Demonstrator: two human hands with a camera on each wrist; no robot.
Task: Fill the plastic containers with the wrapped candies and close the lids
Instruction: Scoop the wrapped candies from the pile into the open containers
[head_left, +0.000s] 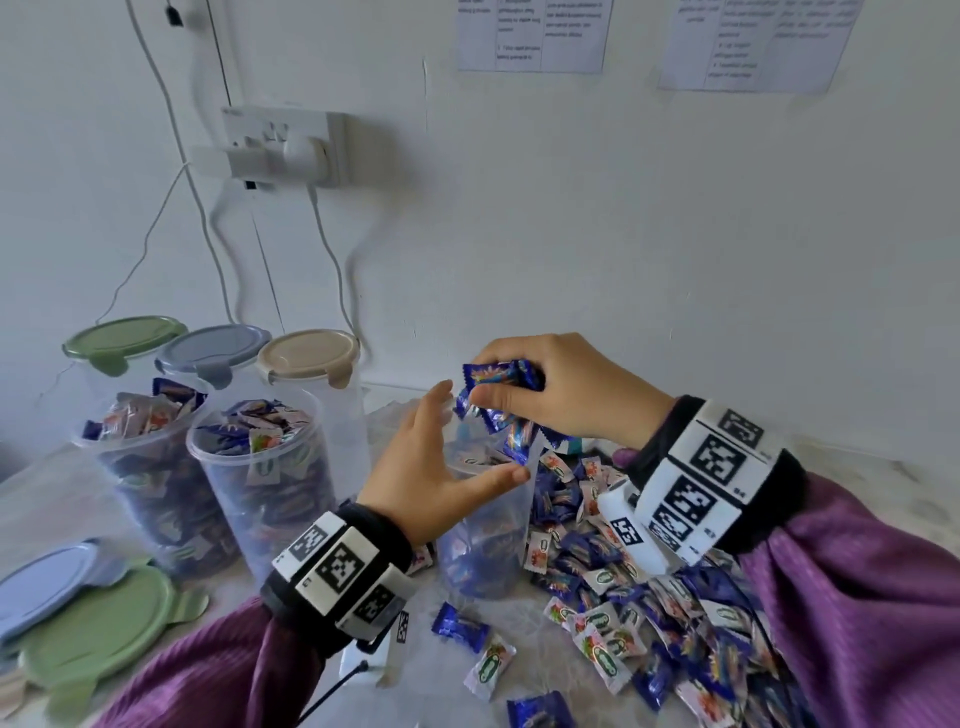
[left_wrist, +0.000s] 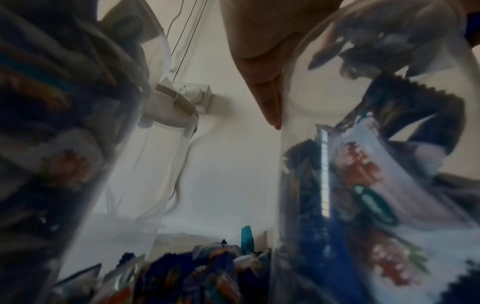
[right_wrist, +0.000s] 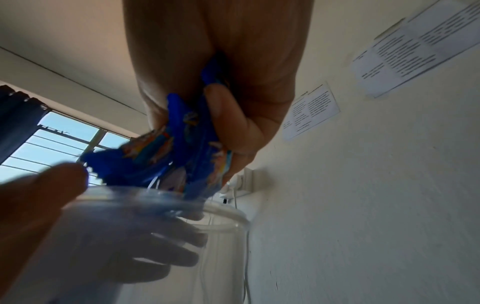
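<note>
From the head view, the right hand (head_left: 566, 389) clutches a bunch of candies (head_left: 501, 376) over the open container (head_left: 483, 545) standing beside the candy pile (head_left: 649, 597). The left hand (head_left: 441, 467) cups the container's rim.

In the left wrist view, straightish fingers (left_wrist: 270, 98) lie against the container's wall (left_wrist: 296, 144).

In the right wrist view, the fingers (right_wrist: 233, 123) curl round the blue wrappers (right_wrist: 166, 156) just above the rim (right_wrist: 161, 197).

Upright clear container (head_left: 485, 540), partly filled with blue-wrapped candies (head_left: 613, 566).

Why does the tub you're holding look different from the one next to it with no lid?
The held tub is only partly filled; the neighbour tub is heaped to its rim. The held tub has the left hand around it and the right hand gripping a bunch of candies over its mouth; nobody touches the neighbour tub. Both are clear plastic, upright, lidless, holding blue and white wrapped sweets.
</note>
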